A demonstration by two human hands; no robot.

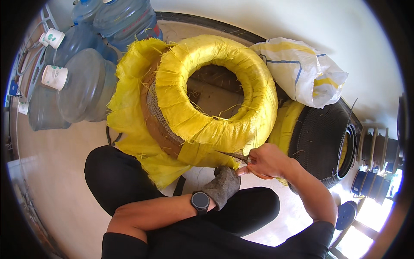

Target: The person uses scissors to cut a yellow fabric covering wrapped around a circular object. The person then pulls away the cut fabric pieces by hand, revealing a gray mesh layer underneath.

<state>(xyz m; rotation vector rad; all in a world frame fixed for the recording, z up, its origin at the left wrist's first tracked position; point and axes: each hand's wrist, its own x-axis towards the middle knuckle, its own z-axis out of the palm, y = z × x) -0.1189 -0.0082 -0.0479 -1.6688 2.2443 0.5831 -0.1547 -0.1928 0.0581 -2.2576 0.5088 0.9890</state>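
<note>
Black sleeves (124,245), black trousers (118,177), round wristwatch (200,200), grey glove (223,188)

Bluish water jugs (86,84) at left; white sack (286,64), spools (370,183) rightward.

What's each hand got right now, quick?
Left hand: gloved, at the yellow strip; whether it grips cannot be told.
Right hand: closed, holding scissors.

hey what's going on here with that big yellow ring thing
A person is working on a ring wrapped in yellow material. The bare right hand holds scissors, blades at its near side; the gloved left hand is just below, its exact grip unclear. Brown covering remains exposed on the left, beside loose yellow sheeting.
</note>
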